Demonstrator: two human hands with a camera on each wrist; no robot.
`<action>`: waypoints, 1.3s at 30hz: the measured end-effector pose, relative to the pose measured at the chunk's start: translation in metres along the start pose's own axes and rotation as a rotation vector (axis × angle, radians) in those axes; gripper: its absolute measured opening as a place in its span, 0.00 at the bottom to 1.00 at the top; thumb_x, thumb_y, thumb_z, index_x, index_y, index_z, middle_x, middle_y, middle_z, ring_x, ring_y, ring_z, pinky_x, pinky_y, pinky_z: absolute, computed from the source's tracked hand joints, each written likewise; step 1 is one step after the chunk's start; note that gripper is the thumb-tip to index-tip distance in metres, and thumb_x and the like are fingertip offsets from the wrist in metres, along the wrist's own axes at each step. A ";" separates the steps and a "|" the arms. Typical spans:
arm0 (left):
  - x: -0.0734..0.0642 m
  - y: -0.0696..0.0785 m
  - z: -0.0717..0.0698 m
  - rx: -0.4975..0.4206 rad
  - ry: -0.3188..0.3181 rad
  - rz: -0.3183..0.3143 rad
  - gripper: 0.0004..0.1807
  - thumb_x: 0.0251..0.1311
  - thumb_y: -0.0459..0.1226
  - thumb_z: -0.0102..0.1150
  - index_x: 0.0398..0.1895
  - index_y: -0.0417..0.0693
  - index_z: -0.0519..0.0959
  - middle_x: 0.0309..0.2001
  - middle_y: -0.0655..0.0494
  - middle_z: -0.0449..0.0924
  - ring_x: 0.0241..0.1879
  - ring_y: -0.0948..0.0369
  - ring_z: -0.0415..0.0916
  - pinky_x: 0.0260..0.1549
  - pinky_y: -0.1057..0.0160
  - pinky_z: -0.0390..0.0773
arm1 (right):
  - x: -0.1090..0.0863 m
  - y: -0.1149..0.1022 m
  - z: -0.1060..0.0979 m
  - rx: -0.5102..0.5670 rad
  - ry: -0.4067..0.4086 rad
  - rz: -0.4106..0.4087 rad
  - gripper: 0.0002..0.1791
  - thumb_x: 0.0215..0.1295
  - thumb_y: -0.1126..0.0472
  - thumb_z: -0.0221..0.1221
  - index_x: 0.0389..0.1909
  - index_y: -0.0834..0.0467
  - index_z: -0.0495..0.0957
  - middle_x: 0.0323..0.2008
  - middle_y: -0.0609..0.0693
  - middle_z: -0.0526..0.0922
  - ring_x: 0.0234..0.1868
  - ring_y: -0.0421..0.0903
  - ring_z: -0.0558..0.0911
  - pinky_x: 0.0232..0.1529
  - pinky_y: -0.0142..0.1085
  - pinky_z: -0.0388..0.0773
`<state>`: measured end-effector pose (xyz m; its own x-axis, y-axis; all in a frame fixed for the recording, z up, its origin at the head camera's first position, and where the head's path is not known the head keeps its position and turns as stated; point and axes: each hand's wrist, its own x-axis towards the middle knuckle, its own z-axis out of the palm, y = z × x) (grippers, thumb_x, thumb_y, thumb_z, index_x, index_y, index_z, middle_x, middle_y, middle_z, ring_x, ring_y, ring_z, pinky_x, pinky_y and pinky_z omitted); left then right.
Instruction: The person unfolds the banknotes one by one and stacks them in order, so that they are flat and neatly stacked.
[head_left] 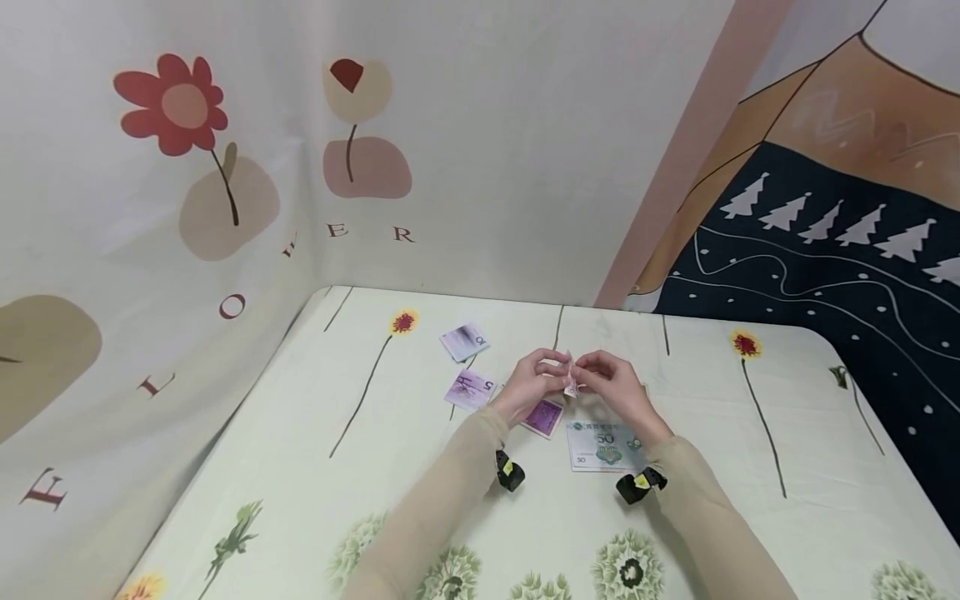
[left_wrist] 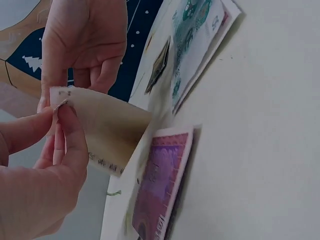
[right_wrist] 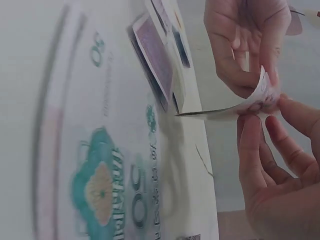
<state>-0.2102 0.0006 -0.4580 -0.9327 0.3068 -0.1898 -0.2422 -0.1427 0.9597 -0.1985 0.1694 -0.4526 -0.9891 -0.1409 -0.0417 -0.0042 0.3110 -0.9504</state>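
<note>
Wall cloth (head_left: 262,108): is hung to the left of the grip and beyond it, printed with flowers and letters.
Tablecloth (head_left: 300,500): is spread beneath the grip, patterned with blossoms and thin stems.
Pale note (head_left: 464,342): is laid left of the grip and slightly beyond it.
Lavender note (head_left: 469,389): is laid left of the grip, nearer than the pale one; a 5 can be read on it.
Left hand (head_left: 531,385): is raised over the table, with the paper's edge pinched between thumb and fingertips.
Magenta note (head_left: 543,418): is laid just below and left of the grip, partly covered by the left hand in the head view.
Held note (left_wrist: 107,132): is held between both hands, clear of the table and bent into a curve; its printed value cannot be made out.
Green note (head_left: 603,446): is laid below and right of the grip, marked 50, partly covered by the right wrist.
Right hand (head_left: 615,385): is brought close to the left, the same paper pinched in its fingertips.
Dark cloth (head_left: 825,250): is hung far right of the grip, printed with white trees.
</note>
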 end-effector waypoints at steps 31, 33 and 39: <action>-0.017 -0.001 -0.019 0.188 -0.035 0.101 0.26 0.52 0.20 0.54 0.56 0.41 0.75 0.47 0.43 0.76 0.41 0.55 0.79 0.41 0.60 0.80 | -0.033 0.019 -0.031 -0.243 0.077 -0.018 0.15 0.70 0.67 0.53 0.55 0.61 0.78 0.50 0.58 0.79 0.47 0.52 0.79 0.40 0.31 0.78; -0.016 -0.003 -0.020 0.181 -0.052 0.096 0.25 0.53 0.20 0.54 0.56 0.40 0.75 0.47 0.43 0.77 0.41 0.56 0.79 0.41 0.61 0.80 | -0.035 0.021 -0.034 -0.244 0.079 -0.008 0.15 0.70 0.66 0.53 0.54 0.61 0.78 0.50 0.59 0.79 0.46 0.51 0.79 0.39 0.30 0.78; -0.016 -0.005 -0.021 0.183 -0.062 0.090 0.23 0.55 0.20 0.55 0.56 0.38 0.74 0.47 0.44 0.77 0.42 0.56 0.79 0.42 0.62 0.80 | -0.039 0.025 -0.041 -0.230 0.093 0.034 0.14 0.70 0.64 0.54 0.54 0.61 0.78 0.50 0.58 0.78 0.43 0.48 0.78 0.37 0.29 0.77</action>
<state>-0.1993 -0.0238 -0.4644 -0.9288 0.3587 -0.0935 -0.1005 -0.0011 0.9949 -0.1659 0.2217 -0.4624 -0.9985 -0.0429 -0.0338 0.0065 0.5211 -0.8535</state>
